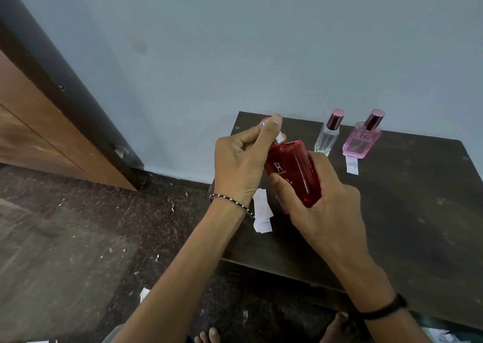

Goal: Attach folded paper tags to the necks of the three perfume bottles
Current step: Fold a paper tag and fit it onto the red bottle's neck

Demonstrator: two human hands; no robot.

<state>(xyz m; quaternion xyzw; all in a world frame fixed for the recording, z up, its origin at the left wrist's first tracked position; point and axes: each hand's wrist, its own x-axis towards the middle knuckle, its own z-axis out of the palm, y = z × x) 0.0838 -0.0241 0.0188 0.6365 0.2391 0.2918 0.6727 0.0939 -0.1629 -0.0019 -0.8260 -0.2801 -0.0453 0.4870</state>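
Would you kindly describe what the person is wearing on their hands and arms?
Both forearms are bare, with no sleeves in view. The left wrist carries a thin dark bracelet strung with small silvery beads. The right wrist carries a plain black band. No rings or gloves show on the left hand or the right hand.

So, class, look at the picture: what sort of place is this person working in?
Probably a plain room in a home, not a shop or workshop. A small dark wooden table stands against a bare blue-grey wall, a wooden door is at the left, and the speckled floor is littered with paper scraps.
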